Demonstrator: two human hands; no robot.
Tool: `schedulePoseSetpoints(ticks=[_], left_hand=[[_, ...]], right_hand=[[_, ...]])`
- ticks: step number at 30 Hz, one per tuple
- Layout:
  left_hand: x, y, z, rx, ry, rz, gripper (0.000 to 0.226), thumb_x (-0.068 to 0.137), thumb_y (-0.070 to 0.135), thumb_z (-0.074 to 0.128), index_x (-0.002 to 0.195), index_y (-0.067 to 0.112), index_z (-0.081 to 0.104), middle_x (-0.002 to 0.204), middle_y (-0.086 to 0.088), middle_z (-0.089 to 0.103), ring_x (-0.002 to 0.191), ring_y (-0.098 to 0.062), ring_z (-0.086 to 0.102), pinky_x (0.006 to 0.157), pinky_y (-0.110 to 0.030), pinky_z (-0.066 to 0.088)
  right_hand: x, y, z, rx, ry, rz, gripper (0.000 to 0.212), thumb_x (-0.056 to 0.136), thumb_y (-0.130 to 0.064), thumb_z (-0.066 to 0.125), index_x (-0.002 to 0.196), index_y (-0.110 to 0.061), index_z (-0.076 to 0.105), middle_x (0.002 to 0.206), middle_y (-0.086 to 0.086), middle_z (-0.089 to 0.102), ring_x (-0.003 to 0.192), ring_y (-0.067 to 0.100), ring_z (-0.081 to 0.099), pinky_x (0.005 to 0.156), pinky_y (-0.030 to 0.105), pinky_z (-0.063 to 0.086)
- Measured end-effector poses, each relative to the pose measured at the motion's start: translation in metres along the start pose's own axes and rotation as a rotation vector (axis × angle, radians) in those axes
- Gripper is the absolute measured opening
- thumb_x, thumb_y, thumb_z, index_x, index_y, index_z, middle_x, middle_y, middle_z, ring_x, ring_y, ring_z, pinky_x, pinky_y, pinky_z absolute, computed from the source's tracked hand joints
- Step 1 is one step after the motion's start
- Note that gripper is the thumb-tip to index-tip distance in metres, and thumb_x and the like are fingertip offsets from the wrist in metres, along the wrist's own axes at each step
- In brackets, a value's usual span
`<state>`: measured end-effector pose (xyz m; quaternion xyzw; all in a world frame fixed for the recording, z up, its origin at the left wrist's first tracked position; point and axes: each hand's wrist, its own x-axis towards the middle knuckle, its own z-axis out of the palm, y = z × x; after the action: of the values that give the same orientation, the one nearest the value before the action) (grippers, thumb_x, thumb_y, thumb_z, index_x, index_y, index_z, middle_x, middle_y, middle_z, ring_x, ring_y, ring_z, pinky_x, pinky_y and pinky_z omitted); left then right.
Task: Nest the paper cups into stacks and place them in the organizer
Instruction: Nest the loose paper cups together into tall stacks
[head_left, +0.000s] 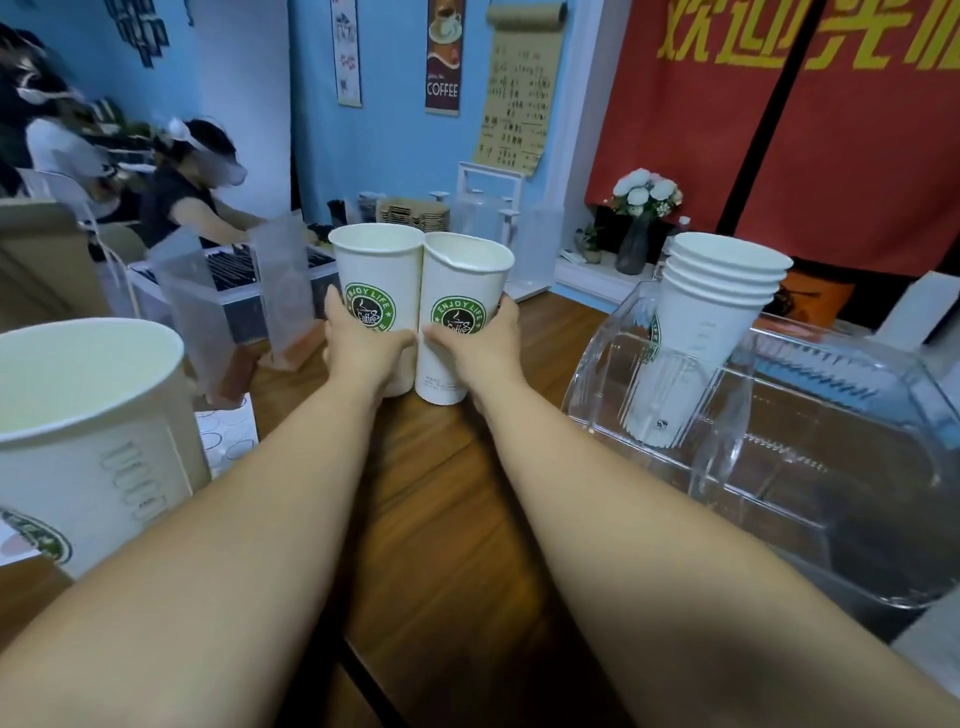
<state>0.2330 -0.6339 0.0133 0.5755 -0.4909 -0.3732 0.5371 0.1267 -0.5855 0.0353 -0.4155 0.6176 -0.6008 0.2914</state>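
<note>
Both arms reach forward over the wooden table (441, 509). The left hand (363, 351) grips the left cup (376, 275) low on its side, fingers curled round it. The right hand (480, 348) grips the right cup (465, 280) the same way. The two cups stand upright side by side, their walls touching, green logos facing the camera. The right cup's rim is dented on its near left edge. Whether their bases rest on the table or hang just above it, I cannot tell.

To the right stands the clear organizer (810, 467), with a stack (722, 296) of nested cups leaning in its far left compartment. A near cup (88, 410) stands at the left edge, well apart from the hands.
</note>
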Motion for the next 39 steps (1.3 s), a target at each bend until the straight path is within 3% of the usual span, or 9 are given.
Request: schedulePoseSetpoints(ticks=[4,11,15,22,24,27,32,36,39], left_hand=[[-0.026,0.018,-0.011,-0.012,0.041,0.032,0.082,0.067,0.017,0.075,0.138,0.020,0.034,0.126,0.000,0.038,0.107,-0.015,0.037,0.093,-0.023,0.033],[-0.066,0.032,-0.038,-0.182,0.093,0.176,0.082,0.052,0.028,0.077,0.125,0.008,0.046,0.118,-0.007,0.060,0.106,-0.020,0.059,0.091,-0.040,0.051],[-0.112,0.041,-0.045,-0.280,-0.036,0.209,0.076,0.062,0.018,0.079,0.128,0.008,0.043,0.119,-0.003,0.061,0.105,-0.015,0.061,0.086,-0.027,0.049],[-0.199,0.041,-0.054,-0.311,-0.418,0.252,0.065,0.073,0.009,0.078,0.124,0.027,0.040,0.104,0.019,0.059,0.090,0.007,0.059,0.070,-0.011,0.046],[-0.211,0.034,-0.060,-0.234,-0.570,0.289,0.072,0.065,0.018,0.084,0.122,0.030,0.042,0.106,0.020,0.061,0.090,0.010,0.061,0.071,-0.006,0.047],[-0.218,0.028,-0.064,-0.131,-0.695,0.332,0.085,0.049,0.037,0.087,0.123,0.035,0.046,0.111,0.022,0.064,0.100,0.006,0.061,0.085,-0.021,0.050],[-0.232,0.027,-0.067,-0.061,-0.747,0.461,0.078,0.050,0.031,0.081,0.118,0.043,0.044,0.107,0.036,0.057,0.099,0.012,0.058,0.076,-0.004,0.043],[-0.242,0.031,-0.067,-0.060,-0.766,0.520,0.080,0.062,0.001,0.084,0.116,0.042,0.042,0.102,0.041,0.058,0.094,0.016,0.058,0.068,0.000,0.042],[-0.244,0.031,-0.067,-0.041,-0.762,0.550,0.080,0.065,-0.005,0.081,0.112,0.045,0.041,0.098,0.049,0.054,0.094,0.022,0.055,0.070,0.002,0.040]], right_hand=[[-0.011,-0.005,-0.001,0.042,0.033,-0.030,0.099,0.032,-0.045,0.077,0.121,-0.017,0.044,0.120,0.008,0.055,0.105,0.023,0.060,0.090,0.045,0.053],[-0.077,-0.037,-0.025,-0.008,-0.002,-0.182,0.085,0.059,-0.026,0.086,0.131,-0.016,0.041,0.128,0.005,0.046,0.112,0.019,0.054,0.095,0.040,0.048],[-0.122,-0.056,-0.060,0.038,0.039,-0.240,0.080,0.062,-0.023,0.084,0.130,-0.018,0.042,0.121,0.000,0.057,0.108,0.014,0.058,0.092,0.035,0.050],[-0.196,-0.083,-0.151,0.346,-0.088,-0.127,0.056,0.072,-0.027,0.077,0.122,-0.016,0.053,0.110,-0.001,0.070,0.096,0.012,0.068,0.066,0.023,0.055],[-0.209,-0.086,-0.171,0.424,-0.116,-0.081,0.059,0.070,-0.034,0.077,0.122,-0.016,0.056,0.112,0.001,0.071,0.103,0.017,0.067,0.075,0.033,0.057],[-0.218,-0.094,-0.190,0.541,-0.114,-0.080,0.063,0.069,-0.039,0.072,0.126,-0.015,0.057,0.121,0.006,0.067,0.118,0.026,0.059,0.101,0.052,0.044],[-0.224,-0.114,-0.207,0.701,-0.001,-0.197,0.063,0.073,-0.036,0.070,0.130,-0.015,0.053,0.129,0.007,0.061,0.120,0.025,0.057,0.104,0.052,0.041],[-0.225,-0.115,-0.207,0.602,0.145,-0.347,0.065,0.071,-0.032,0.069,0.130,-0.014,0.049,0.121,0.000,0.065,0.103,0.013,0.064,0.083,0.034,0.052],[-0.227,-0.102,-0.201,0.310,0.188,-0.415,0.078,0.062,-0.036,0.081,0.129,-0.016,0.046,0.121,0.000,0.064,0.108,0.013,0.062,0.090,0.031,0.052]])
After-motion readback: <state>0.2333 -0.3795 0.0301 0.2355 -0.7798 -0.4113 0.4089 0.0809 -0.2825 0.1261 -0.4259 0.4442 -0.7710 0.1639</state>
